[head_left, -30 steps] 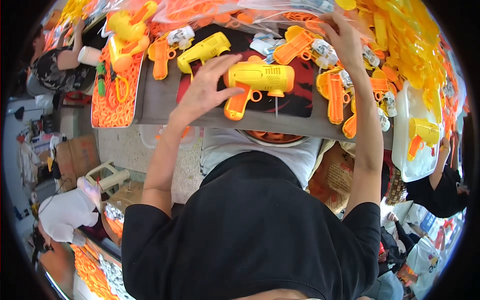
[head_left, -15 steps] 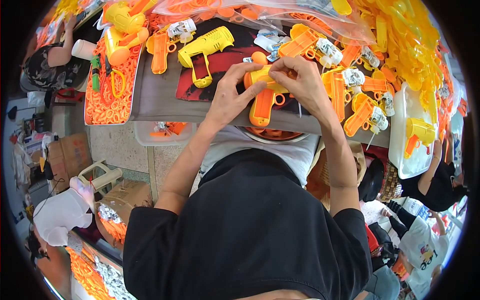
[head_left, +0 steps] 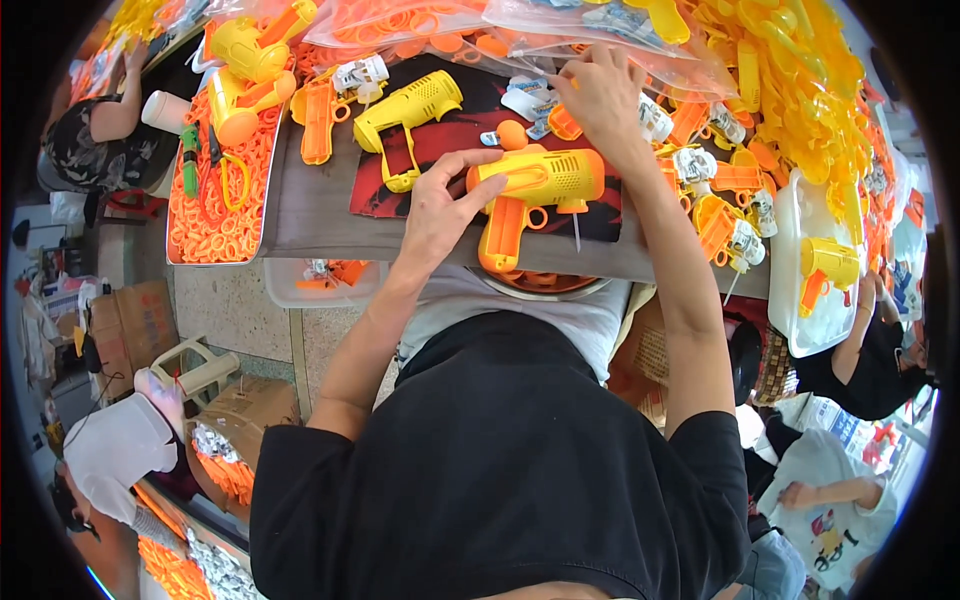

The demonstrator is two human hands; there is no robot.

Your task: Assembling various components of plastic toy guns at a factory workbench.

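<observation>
My left hand (head_left: 438, 208) grips the rear of a toy gun (head_left: 560, 178) near the table's front edge. The gun has a yellow slotted body, an orange handle with a ring trigger, and a thin pale stick hanging beneath its front. My right hand (head_left: 606, 95) is off the gun, reaching over the parts farther back, its fingers bent and apart with nothing visible in them. Close by are small blue-and-white pieces (head_left: 530, 98) and an orange ball (head_left: 512, 135). A yellow half shell (head_left: 410, 110) lies left of the gun on a red-and-black mat (head_left: 385, 200).
At left, a tray (head_left: 264, 205) holds orange rings and tools. Orange handles with clear-and-white mechanisms (head_left: 715, 225) lie at right, beside a white bin (head_left: 795, 290) and piled yellow shells (head_left: 800, 90). Plastic bags (head_left: 440, 20) line the back. Other people work around.
My right hand has left the toy gun and moved back and up over the parts. The left hand still holds the gun, now slightly lower, with its yellow body in full view.
</observation>
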